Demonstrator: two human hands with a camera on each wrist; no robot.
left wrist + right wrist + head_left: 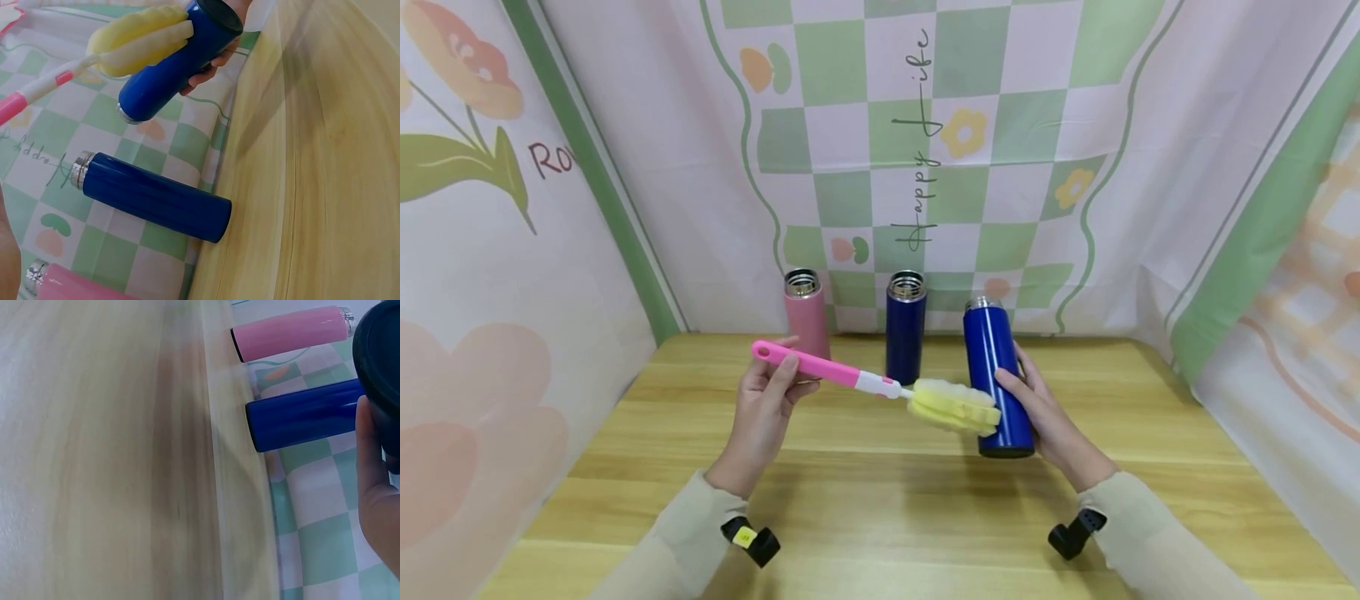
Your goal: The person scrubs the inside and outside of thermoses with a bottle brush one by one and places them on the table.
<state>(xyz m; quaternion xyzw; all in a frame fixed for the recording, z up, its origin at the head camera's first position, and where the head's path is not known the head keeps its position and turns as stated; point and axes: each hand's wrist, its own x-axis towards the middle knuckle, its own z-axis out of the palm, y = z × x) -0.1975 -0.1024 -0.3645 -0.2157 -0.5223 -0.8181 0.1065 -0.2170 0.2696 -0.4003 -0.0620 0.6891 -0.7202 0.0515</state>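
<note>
My left hand (767, 396) grips the pink handle of a bottle brush (820, 367). The brush's yellow sponge head points right and overlaps the front of a bright blue thermos bottle (988, 350) in the head view. That bottle is lidless and slightly tilted, its steel mouth up, and my right hand (1043, 408) holds it round its right side. In the right wrist view the dark base of the held bottle (384, 356) shows close to the camera. A dark blue bottle (906, 337) and a pink bottle (807, 321) stand upright behind, both without lids.
The wooden table (880, 517) reaches back to a checked fabric curtain (925, 150) right behind the bottles. More printed fabric (490, 333) hangs along the left side, and another panel along the right. Each wrist wears a small black camera (763, 546).
</note>
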